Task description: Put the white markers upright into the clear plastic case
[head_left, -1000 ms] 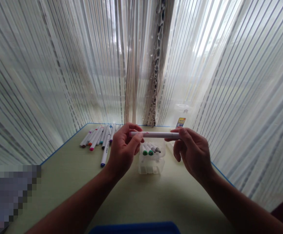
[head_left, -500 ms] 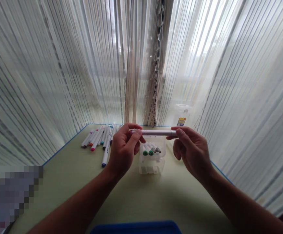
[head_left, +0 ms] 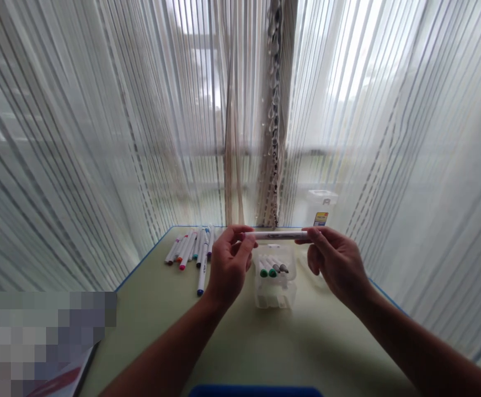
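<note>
A white marker [head_left: 279, 235] is held level in the air between my two hands. My left hand [head_left: 233, 259] pinches one end of it, and my right hand [head_left: 335, 253] pinches the other; both ends are largely covered by fingers. Below and behind the marker stands a clear plastic case [head_left: 275, 295]. Inside it lie two green-ended markers [head_left: 268, 273] and two grey-ended markers [head_left: 281, 268]. Left of my left hand, several white markers [head_left: 188, 248] with coloured ends lie in a loose pile, one blue-ended marker [head_left: 201, 273] nearest to me.
A clear container with a yellow label [head_left: 321, 218] stands at the back right, partly behind my right hand. Striped curtains [head_left: 182, 138] hang along the table's [head_left: 153, 309] far edge. A blue object [head_left: 255, 391] shows at the bottom. A blurred-out area [head_left: 29, 342] covers the lower left.
The view has shifted, so everything sits further right and lower. Both hands still hold the marker; it seems turned about its length, with dark print now showing on its side.
</note>
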`<state>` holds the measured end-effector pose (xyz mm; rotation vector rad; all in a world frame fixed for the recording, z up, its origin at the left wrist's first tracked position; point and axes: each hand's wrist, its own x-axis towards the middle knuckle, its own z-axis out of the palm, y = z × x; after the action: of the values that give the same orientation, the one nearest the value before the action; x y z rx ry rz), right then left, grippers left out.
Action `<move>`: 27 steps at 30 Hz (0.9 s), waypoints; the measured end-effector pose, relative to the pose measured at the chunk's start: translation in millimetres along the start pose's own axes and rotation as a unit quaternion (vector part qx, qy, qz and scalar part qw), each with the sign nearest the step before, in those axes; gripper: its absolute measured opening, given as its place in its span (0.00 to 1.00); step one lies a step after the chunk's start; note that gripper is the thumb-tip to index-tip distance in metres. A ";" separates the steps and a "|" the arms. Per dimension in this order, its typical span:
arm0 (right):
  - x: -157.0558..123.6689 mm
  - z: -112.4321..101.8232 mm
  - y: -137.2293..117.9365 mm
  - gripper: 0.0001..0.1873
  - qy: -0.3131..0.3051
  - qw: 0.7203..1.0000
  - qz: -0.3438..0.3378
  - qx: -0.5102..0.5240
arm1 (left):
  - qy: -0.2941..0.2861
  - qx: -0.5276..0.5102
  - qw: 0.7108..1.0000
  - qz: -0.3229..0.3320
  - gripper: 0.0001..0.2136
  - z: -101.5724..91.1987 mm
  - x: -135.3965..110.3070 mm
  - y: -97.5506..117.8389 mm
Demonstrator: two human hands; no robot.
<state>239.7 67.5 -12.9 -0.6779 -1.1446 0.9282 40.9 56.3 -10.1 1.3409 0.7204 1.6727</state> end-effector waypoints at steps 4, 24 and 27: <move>10.9 5.1 -3.3 0.16 -0.015 1.000 0.013 0.007 | 0.008 -0.012 1.000 0.001 0.11 -3.2 2.6 -0.8; -4.9 -0.3 9.2 0.14 -0.034 0.987 -0.121 -0.104 | 0.033 0.047 0.998 0.035 0.13 -11.2 3.3 -13.8; -6.3 1.4 10.6 0.15 -0.028 0.982 -0.138 -0.128 | 0.034 0.047 0.998 0.036 0.13 -10.6 2.6 -11.8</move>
<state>234.8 67.0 -24.2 -0.6812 -1.3837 0.5720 33.6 65.0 -21.5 1.3951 0.8068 1.7675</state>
